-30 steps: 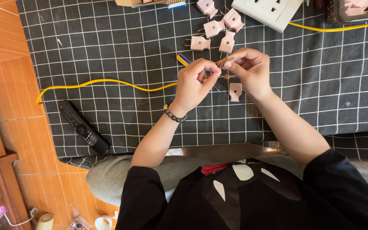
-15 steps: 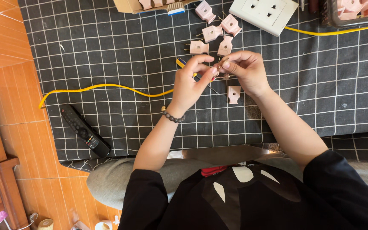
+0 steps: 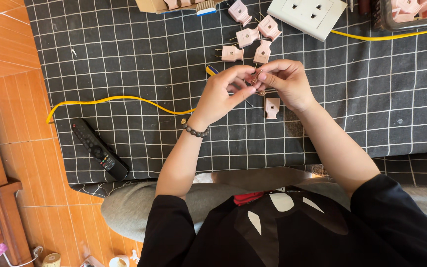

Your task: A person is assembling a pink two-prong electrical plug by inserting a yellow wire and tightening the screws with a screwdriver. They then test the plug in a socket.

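Here both hands, left hand and right hand, pinch 1 small pink plug part.

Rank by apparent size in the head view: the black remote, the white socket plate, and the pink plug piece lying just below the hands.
1. White socket plate, though its top edge is cut off by the frame.
2. Black remote, longer but much narrower; the order of these two is unsure.
3. Pink plug piece, clearly the smallest.
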